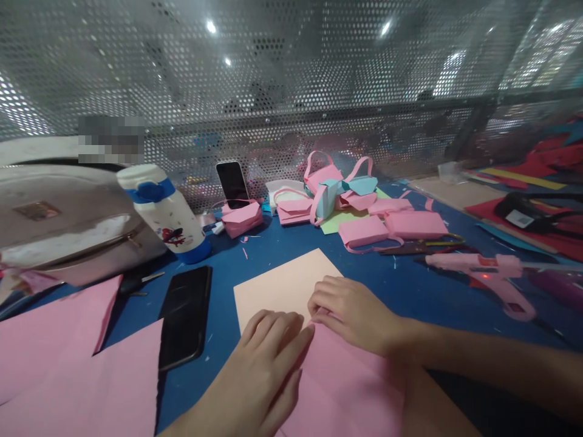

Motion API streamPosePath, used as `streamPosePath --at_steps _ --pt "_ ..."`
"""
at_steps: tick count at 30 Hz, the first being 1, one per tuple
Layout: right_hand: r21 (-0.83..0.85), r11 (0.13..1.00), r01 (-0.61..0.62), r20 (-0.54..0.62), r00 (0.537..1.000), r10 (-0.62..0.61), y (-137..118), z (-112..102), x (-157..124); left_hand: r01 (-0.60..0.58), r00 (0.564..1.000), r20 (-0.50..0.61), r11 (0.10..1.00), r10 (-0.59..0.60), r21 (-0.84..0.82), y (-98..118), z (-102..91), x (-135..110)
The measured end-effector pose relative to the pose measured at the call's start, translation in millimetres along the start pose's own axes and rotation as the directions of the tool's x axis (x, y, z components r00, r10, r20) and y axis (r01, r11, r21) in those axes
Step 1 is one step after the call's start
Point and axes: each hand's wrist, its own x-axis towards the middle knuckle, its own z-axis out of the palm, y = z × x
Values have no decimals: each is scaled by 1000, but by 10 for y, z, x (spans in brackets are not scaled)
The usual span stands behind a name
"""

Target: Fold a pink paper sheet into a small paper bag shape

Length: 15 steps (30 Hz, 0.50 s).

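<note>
A pink paper sheet (346,388) lies in front of me on top of a peach-coloured sheet (277,282). My left hand (268,364) rests at the pink sheet's upper left edge, its fingers curled and pressed together on the paper. Close beside it, my right hand (350,309) pinches the top edge of the same sheet with bent fingers. The fingertips of both hands nearly meet there. What lies directly under them is hidden.
Small pink paper bags (364,230) stand behind the sheets. A pink glue gun (483,264) lies at right, its light glowing red. At left are a black phone (186,315), a white bottle (170,218), pink sheets (122,376) and a backpack (82,224).
</note>
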Motion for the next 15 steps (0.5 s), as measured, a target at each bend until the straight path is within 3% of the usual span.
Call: streamPosePath --at_steps 6,15 --pt "-289 954 73 -19 996 -82 -41 101 -33 -13 1000 -6 1000 13 9 1 -9 1" --pt "-347 937 43 33 999 -34 -74 90 -64 -7 1000 -13 1000 7 -7 -4 11 -23"
